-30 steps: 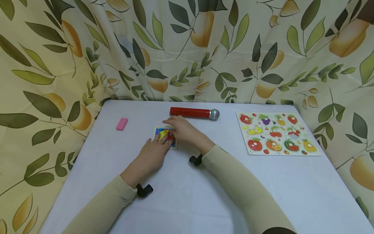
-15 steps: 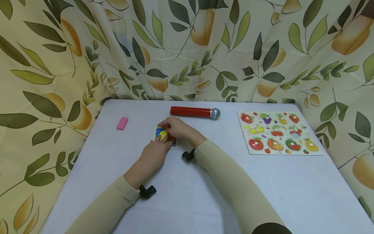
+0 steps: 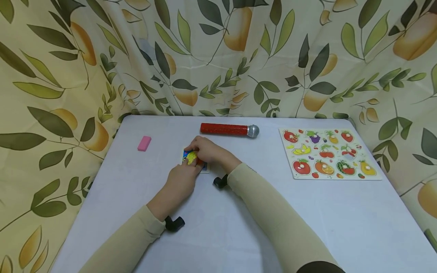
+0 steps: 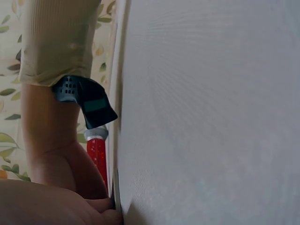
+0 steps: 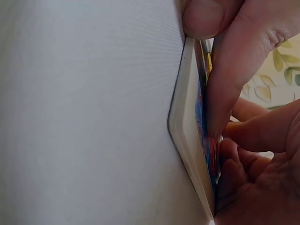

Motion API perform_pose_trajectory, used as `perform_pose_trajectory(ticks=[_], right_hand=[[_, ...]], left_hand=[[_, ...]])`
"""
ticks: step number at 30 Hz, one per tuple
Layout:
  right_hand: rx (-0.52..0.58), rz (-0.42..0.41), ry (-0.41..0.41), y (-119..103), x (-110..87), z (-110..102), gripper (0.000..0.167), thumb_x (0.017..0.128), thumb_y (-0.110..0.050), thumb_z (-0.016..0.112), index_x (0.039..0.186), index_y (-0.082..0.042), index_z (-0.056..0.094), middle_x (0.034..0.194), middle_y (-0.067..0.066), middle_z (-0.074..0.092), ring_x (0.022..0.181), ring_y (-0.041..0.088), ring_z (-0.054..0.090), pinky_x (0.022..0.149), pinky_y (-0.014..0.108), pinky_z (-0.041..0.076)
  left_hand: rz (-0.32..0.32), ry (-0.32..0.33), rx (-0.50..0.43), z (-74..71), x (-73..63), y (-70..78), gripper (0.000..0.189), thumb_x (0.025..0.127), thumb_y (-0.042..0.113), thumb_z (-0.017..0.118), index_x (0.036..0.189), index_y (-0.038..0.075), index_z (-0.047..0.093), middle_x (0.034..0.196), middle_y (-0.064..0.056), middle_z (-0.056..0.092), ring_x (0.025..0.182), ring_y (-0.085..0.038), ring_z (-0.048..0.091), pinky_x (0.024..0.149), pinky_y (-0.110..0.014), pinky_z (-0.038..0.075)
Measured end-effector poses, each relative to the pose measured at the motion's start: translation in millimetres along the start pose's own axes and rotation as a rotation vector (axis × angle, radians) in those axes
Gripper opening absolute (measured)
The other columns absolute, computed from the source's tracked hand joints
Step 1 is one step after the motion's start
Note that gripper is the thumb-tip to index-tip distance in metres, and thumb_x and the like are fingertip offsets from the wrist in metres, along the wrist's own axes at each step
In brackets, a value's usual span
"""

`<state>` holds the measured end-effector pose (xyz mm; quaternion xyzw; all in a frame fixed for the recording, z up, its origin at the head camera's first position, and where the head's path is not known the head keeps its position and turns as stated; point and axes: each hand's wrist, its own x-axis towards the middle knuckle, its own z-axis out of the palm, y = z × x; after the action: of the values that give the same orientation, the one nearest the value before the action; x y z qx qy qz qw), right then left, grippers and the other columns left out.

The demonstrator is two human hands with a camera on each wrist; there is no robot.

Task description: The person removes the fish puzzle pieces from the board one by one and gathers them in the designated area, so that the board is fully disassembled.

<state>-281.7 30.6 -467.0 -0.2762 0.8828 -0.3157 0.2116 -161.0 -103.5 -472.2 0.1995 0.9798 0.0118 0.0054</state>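
Observation:
A small picture board (image 3: 192, 156) with blue, yellow and red artwork lies flat on the white table. My left hand (image 3: 181, 181) holds its near side. In the right wrist view the left thumb (image 5: 204, 18) sits against the board's pale edge (image 5: 180, 117) while a finger reaches over the picture. From the far right comes my right hand (image 3: 209, 150), its fingers curled down onto the picture beside the left fingertips. Those right fingers (image 5: 267, 129) hide part of the board, and any loose piece under them cannot be made out.
Behind the hands lies a red microphone (image 3: 225, 129) with a silver head. A pink block (image 3: 144, 143) is at the left. On the right lies a fruit puzzle board (image 3: 331, 153). A leaf-patterned curtain (image 3: 218, 76) hangs behind the table (image 3: 218, 242).
My right hand has shifted slightly left and its fingers have curled down toward the board. The left fingers have drawn in closer to the right ones. The view has tilted slightly.

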Motion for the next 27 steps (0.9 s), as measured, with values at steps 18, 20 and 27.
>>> perform_pose_trajectory(ticks=[18,20,27], right_hand=[[-0.043,-0.004,0.014,-0.5,-2.3,-1.5,0.061,0.095,0.012,0.052,0.146,-0.016,0.069,0.136,0.008,0.062,0.131,0.026,0.056,0.113,0.041,0.049],[-0.057,0.002,0.014,-1.8,-2.2,-1.9,0.060,0.095,0.011,0.052,0.146,-0.016,0.069,0.137,0.009,0.062,0.131,0.027,0.056,0.113,0.041,0.049],[-0.026,0.039,-0.006,-5.9,0.9,-0.1,0.058,0.095,0.009,0.052,0.144,-0.016,0.071,0.139,0.011,0.061,0.127,0.027,0.057,0.112,0.045,0.049]], left_hand=[[0.004,-0.094,-0.076,-3.4,-3.6,-0.8,0.047,0.110,0.006,0.054,0.155,0.017,0.059,0.163,-0.012,0.055,0.151,-0.047,0.051,0.112,-0.066,0.052],[-0.002,-0.096,-0.091,-2.2,-3.2,-0.9,0.047,0.110,0.006,0.054,0.155,0.017,0.060,0.164,-0.011,0.054,0.151,-0.048,0.050,0.113,-0.067,0.051],[-0.003,-0.092,-0.117,-1.8,-6.3,-2.2,0.042,0.111,0.008,0.052,0.151,0.015,0.063,0.164,-0.010,0.054,0.151,-0.048,0.050,0.113,-0.069,0.050]])
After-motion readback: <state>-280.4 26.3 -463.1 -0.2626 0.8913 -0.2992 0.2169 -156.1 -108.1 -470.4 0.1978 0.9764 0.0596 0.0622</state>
